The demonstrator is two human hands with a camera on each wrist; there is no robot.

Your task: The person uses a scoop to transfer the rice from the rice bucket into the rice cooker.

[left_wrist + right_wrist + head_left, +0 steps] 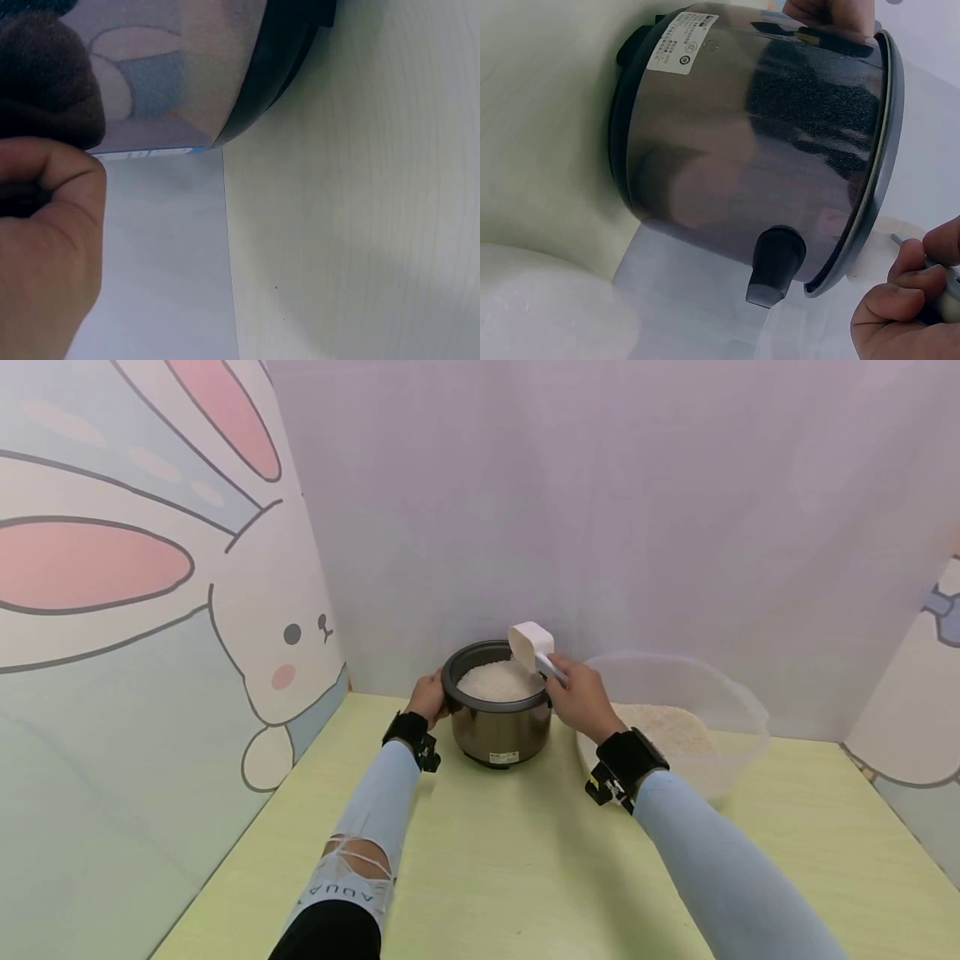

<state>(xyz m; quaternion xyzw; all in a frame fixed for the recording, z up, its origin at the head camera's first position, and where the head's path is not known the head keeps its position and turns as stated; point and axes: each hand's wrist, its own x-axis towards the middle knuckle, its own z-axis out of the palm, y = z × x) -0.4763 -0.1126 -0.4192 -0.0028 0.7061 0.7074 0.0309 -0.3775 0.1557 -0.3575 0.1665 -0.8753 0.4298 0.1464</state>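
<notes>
A shiny brown rice cooker [483, 735] stands lidless at the back of the table, with white rice [492, 683] filling much of its dark pot. My left hand [427, 697] grips the cooker's left side handle, its fingers curled in the left wrist view. In my right hand [587, 700] is the handle of a white measuring scoop [531, 637], tilted on its side above the right part of the pot. The scoop's inside is hidden from the head view. On the cooker's right side, a black side handle [774, 262] sticks out, untouched.
Just right of the cooker sits a large translucent tub [738, 718] with loose rice [663, 727] in it, partly behind my right forearm. A plain pale wall [600, 527] rises close behind. The left wall [150, 760] carries a rabbit drawing. The tabletop [480, 860] is pale yellow.
</notes>
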